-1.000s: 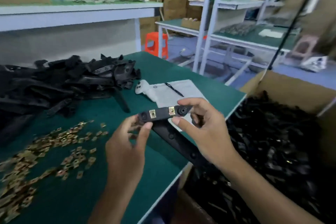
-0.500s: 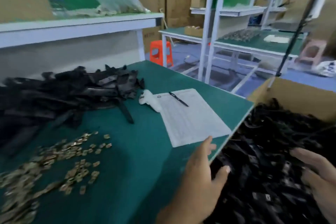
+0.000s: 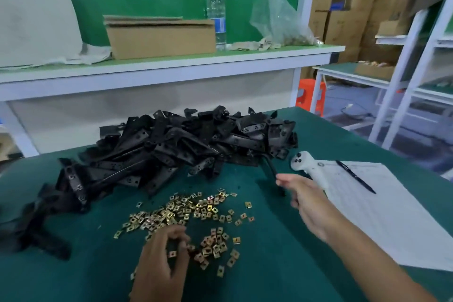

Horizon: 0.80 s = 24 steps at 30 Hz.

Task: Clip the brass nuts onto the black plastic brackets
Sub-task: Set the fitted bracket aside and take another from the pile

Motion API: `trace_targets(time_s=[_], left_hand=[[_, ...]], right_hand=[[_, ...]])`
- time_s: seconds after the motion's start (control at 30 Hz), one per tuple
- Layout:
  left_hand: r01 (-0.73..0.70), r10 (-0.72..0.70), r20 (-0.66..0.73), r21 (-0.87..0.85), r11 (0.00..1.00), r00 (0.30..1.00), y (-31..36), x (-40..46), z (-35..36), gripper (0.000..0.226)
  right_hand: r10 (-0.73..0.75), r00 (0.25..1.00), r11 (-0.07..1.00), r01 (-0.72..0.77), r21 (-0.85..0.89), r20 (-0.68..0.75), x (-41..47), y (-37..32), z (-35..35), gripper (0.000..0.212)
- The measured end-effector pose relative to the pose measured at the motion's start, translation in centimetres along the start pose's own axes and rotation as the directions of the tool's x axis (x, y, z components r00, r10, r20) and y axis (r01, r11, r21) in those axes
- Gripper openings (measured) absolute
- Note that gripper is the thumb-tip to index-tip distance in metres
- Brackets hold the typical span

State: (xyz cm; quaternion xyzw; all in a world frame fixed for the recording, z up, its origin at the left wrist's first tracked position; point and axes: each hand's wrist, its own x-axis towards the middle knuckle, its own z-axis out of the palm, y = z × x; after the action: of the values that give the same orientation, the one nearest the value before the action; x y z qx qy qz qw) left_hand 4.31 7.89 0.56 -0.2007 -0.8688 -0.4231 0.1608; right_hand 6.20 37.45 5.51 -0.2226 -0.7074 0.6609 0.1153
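Reaching w/ right hand (image 3: 302, 197) grasping a black bracket (image 3: 274, 171) beside bare green bench (image 3: 269, 265), left hand (image 3: 163, 261) pinching brass nuts (image 3: 186, 211).

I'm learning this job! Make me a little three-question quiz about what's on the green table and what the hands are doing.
1. True or false: the left hand is down among the brass nuts.
2. What does the right hand reach toward? A) the water bottle B) a black bracket at the edge of the bracket pile C) the orange stool
3. Fill in: a black ____ lies on the paper sheet.

Key: 1 true, its fingers are curled over the nuts. 2 B; whether it already grips the bracket is unclear. 3 pen.
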Motion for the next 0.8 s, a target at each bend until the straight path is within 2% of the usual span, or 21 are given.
trace_targets(time_s=[0.03, 0.07, 0.13, 0.17, 0.2, 0.27, 0.33, 0.37, 0.43, 0.5, 0.53, 0.6, 0.63, 0.67, 0.7, 0.73, 0.77, 0.8], left_hand=[[-0.020, 0.019, -0.024, -0.009, 1.000, 1.000, -0.3, 0.2, 0.2, 0.046], [-0.055, 0.054, -0.041, -0.020, 0.998, 0.998, -0.4, 0.4, 0.5, 0.046], [-0.106, 0.103, -0.063, -0.048, 0.993, 0.993, -0.4, 0.6, 0.8, 0.036], [-0.107, 0.101, -0.076, -0.069, 0.992, 0.992, -0.4, 0.7, 0.9, 0.032], [-0.093, 0.084, -0.097, -0.091, 0.992, 0.992, -0.5, 0.8, 0.9, 0.030], [-0.043, 0.023, -0.132, -0.148, 0.988, 0.991, -0.7, 1.0, 1.0, 0.026], [-0.008, -0.021, -0.157, -0.181, 0.984, 0.987, -0.5, 1.0, 1.1, 0.017], [0.016, -0.049, -0.157, -0.205, 0.979, 0.986, -0.2, 1.0, 1.1, 0.023], [0.094, -0.147, -0.140, -0.328, 0.940, 0.979, 0.1, 0.9, 1.0, 0.055], [0.119, -0.240, -0.173, -0.520, 0.846, 0.955, 0.0, 0.9, 0.7, 0.079], [0.103, -0.278, -0.195, -0.617, 0.780, 0.940, 0.0, 1.0, 0.3, 0.081], [0.050, -0.331, -0.256, -0.719, 0.693, 0.908, -0.2, 1.3, -0.6, 0.065], [0.032, -0.340, -0.308, -0.698, 0.715, 0.889, -0.2, 1.4, -1.0, 0.047], [0.032, -0.337, -0.349, -0.651, 0.758, 0.874, -0.3, 1.6, -1.5, 0.029], [0.050, -0.337, -0.364, -0.613, 0.789, 0.868, -0.5, 1.8, -1.9, 0.020], [0.064, -0.335, -0.357, -0.595, 0.801, 0.872, -0.8, 1.9, -2.1, 0.016], [0.082, -0.333, -0.341, -0.581, 0.810, 0.879, -1.1, 1.9, -2.5, 0.010], [0.105, -0.342, -0.328, -0.569, 0.816, 0.880, -1.4, 2.2, -3.0, 0.014]], right_hand=[[-0.004, 0.999, 0.990, -0.003, -0.139, -0.049, 2.0, -0.5, 1.2, 0.026], [-0.041, 0.995, 0.948, 0.012, -0.318, -0.088, 4.1, -0.6, 1.9, 0.038], [-0.126, 0.983, 0.764, 0.009, -0.645, -0.136, 6.6, -0.2, 2.6, 0.060], [-0.157, 0.978, 0.687, 0.007, -0.726, -0.140, 7.1, 0.1, 2.9, 0.058], [-0.201, 0.971, 0.658, 0.036, -0.752, -0.130, 7.4, 0.3, 3.1, 0.049], [-0.306, 0.948, 0.689, 0.157, -0.707, -0.087, 6.5, 0.3, 4.0, 0.028], [-0.349, 0.937, 0.802, 0.294, -0.520, -0.008, 4.1, 0.1, 5.7, 0.016], [-0.319, 0.944, 0.855, 0.325, -0.404, 0.086, 2.7, -0.3, 6.9, 0.016], [-0.174, 0.907, 0.936, 0.274, -0.223, 0.383, -0.4, -1.4, 9.1, 0.016], [-0.009, 0.785, 0.976, 0.142, -0.166, 0.619, -2.3, -1.8, 10.5, 0.016], [0.041, 0.727, 0.980, 0.105, -0.170, 0.685, -2.8, -1.8, 11.0, 0.015], [0.053, 0.663, 0.974, 0.130, -0.184, 0.747, -3.1, -1.6, 11.7, 0.014], [0.043, 0.653, 0.974, 0.141, -0.178, 0.756, -3.1, -1.4, 11.9, 0.015], [0.036, 0.668, 0.974, 0.143, -0.176, 0.743, -2.9, -1.0, 12.0, 0.016], [0.020, 0.706, 0.969, 0.161, -0.188, 0.708, -2.5, -0.6, 12.0, 0.016], [-0.027, 0.744, 0.944, 0.239, -0.228, 0.667, -2.1, 0.0, 11.7, 0.019], [-0.098, 0.760, 0.870, 0.379, -0.315, 0.643, -1.6, 0.7, 11.3, 0.023], [-0.143, 0.745, 0.753, 0.509, -0.417, 0.652, -1.3, 1.3, 11.1, 0.028]])
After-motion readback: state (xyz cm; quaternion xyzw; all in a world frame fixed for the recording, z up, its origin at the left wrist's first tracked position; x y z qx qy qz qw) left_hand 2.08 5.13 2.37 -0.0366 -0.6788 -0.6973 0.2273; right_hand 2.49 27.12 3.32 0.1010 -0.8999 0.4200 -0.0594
